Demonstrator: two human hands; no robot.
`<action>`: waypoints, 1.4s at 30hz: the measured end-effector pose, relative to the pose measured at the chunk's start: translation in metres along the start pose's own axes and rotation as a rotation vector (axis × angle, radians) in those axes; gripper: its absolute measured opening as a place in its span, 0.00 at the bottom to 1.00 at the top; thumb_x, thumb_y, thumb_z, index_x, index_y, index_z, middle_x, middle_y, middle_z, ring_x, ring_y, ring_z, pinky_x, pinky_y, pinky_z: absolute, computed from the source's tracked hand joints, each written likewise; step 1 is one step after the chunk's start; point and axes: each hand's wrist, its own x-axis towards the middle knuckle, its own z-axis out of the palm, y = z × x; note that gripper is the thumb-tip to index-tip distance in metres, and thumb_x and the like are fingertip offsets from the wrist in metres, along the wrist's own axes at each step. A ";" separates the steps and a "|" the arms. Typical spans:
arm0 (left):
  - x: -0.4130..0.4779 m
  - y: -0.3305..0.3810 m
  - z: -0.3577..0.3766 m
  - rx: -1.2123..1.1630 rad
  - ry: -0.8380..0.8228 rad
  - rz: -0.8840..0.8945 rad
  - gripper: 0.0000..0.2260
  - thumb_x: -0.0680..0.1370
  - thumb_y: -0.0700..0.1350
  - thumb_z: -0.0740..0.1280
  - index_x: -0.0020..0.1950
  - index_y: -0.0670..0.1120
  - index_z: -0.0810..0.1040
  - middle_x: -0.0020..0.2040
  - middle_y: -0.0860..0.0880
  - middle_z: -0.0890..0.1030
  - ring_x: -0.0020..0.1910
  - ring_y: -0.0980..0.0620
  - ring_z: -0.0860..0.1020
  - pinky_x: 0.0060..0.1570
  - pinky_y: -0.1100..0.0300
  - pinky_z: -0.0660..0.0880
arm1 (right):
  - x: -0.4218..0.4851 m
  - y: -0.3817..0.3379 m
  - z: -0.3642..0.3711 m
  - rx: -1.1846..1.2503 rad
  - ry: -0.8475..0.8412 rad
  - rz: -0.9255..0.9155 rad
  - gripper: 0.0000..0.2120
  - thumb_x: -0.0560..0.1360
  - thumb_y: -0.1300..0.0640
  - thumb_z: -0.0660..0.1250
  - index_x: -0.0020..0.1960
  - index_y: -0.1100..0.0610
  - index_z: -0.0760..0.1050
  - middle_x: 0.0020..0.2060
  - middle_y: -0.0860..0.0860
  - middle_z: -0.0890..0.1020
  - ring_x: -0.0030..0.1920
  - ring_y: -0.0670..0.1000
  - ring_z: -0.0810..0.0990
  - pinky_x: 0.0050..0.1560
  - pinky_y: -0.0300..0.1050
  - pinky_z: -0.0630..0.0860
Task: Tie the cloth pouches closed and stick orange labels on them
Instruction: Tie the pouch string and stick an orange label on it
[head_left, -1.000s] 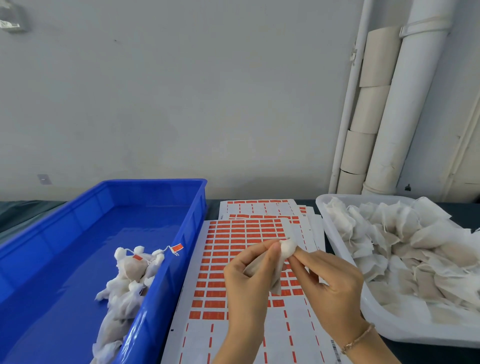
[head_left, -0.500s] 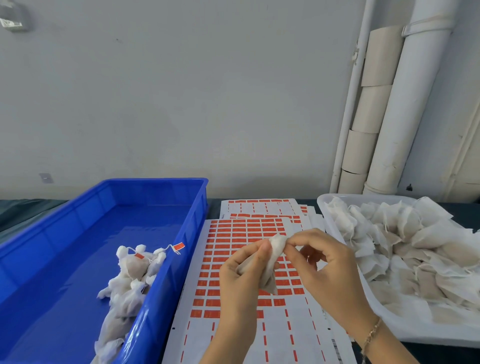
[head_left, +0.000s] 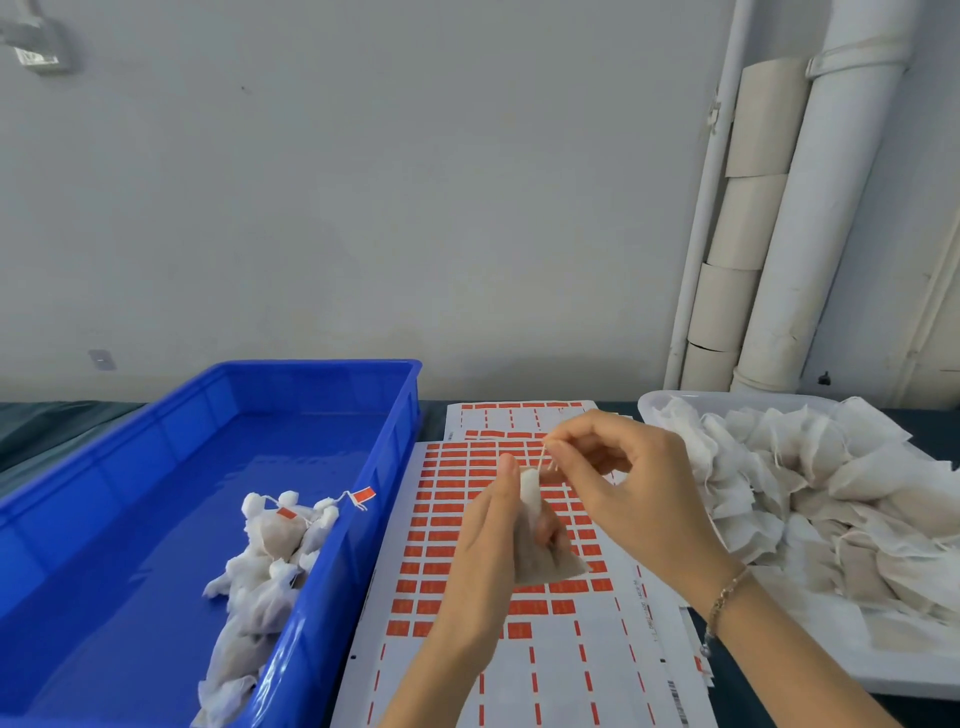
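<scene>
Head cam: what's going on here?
A person is tying a cloth pouch shut above the orange label sheets. The left hand grips the pouch's neck, and the right hand pinches its drawstring taut. Tied pouches, some labelled, lie in the blue bin. Open pouches fill the white tray.

The left hand (head_left: 493, 540) is held up with its back toward the camera. Its thumb points up and its fingers curl round the pouch (head_left: 556, 569), gripping it just below the gathered neck. The right hand (head_left: 639, 499) is just beside it and slightly higher, toward the far edge of the surface. Its thumb and forefinger pinch the string (head_left: 543, 459) above the neck, and its other fingers are loosely curled. Both bare forearms come in from the near edge, the right slanting from the near right corner.
</scene>
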 end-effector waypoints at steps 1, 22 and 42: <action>0.000 0.001 0.001 -0.009 0.021 0.028 0.23 0.66 0.66 0.58 0.47 0.49 0.75 0.43 0.50 0.81 0.42 0.52 0.80 0.43 0.61 0.79 | 0.001 0.001 0.001 -0.015 0.006 -0.011 0.06 0.73 0.58 0.71 0.43 0.47 0.78 0.37 0.37 0.80 0.43 0.36 0.80 0.39 0.24 0.74; -0.006 0.002 -0.007 0.092 -0.004 0.234 0.12 0.75 0.52 0.65 0.47 0.44 0.76 0.27 0.50 0.76 0.24 0.54 0.74 0.30 0.62 0.77 | 0.004 0.015 0.012 -0.091 0.060 0.045 0.05 0.74 0.58 0.71 0.43 0.49 0.77 0.39 0.43 0.81 0.38 0.43 0.81 0.41 0.24 0.74; 0.010 -0.130 -0.067 0.348 0.250 -0.165 0.10 0.78 0.53 0.65 0.44 0.48 0.78 0.33 0.58 0.82 0.32 0.62 0.80 0.26 0.76 0.70 | -0.091 0.115 0.053 -0.280 -0.603 0.477 0.10 0.75 0.49 0.69 0.55 0.47 0.80 0.52 0.40 0.81 0.44 0.39 0.78 0.41 0.24 0.72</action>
